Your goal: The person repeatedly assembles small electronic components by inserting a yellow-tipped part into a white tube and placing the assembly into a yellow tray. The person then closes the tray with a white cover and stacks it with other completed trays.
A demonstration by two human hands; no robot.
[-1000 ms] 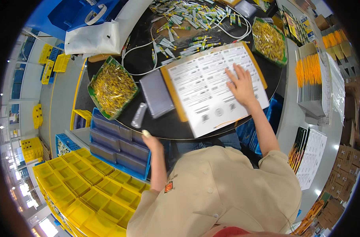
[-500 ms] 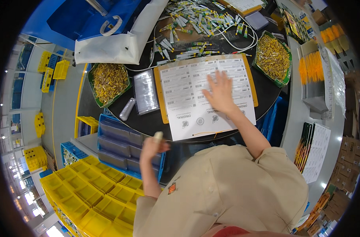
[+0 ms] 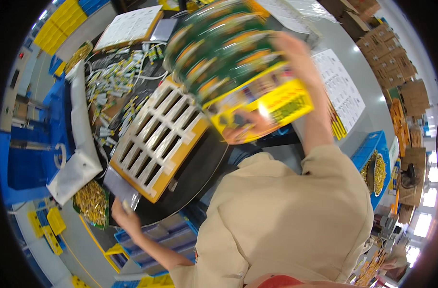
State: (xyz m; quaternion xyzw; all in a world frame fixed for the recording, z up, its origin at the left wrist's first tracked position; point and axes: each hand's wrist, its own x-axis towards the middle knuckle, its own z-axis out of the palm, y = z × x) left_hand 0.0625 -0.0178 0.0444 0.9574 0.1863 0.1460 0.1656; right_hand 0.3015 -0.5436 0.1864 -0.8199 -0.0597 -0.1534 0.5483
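My right hand [image 3: 296, 55] grips the right edge of a large green and yellow printed card [image 3: 238, 62], raised over the table's right side and blurred by motion. Down at the lower left, my left hand [image 3: 125, 217] is by a stack of clear plastic sheets [image 3: 118, 182]. Something pale sits at its fingertips; blur hides whether they hold anything. Between my hands lies a yellow board with a white slotted frame [image 3: 156, 137] on the round black table [image 3: 200, 165]. Small tubes [image 3: 111, 81] are heaped beyond it.
A tray of small yellow pieces [image 3: 91, 204] is at the left, near a blue machine with a white cover [image 3: 77, 173]. Another board with a white sheet [image 3: 130, 26] lies at the back. At right, a grey side table bears a printed sheet [image 3: 338, 89] and a blue bin [image 3: 372, 161].
The view has swung right. The white printed sheet is gone from the yellow board, exposing its slotted frame. My right hand, earlier spread on that sheet, now holds the green and yellow card.
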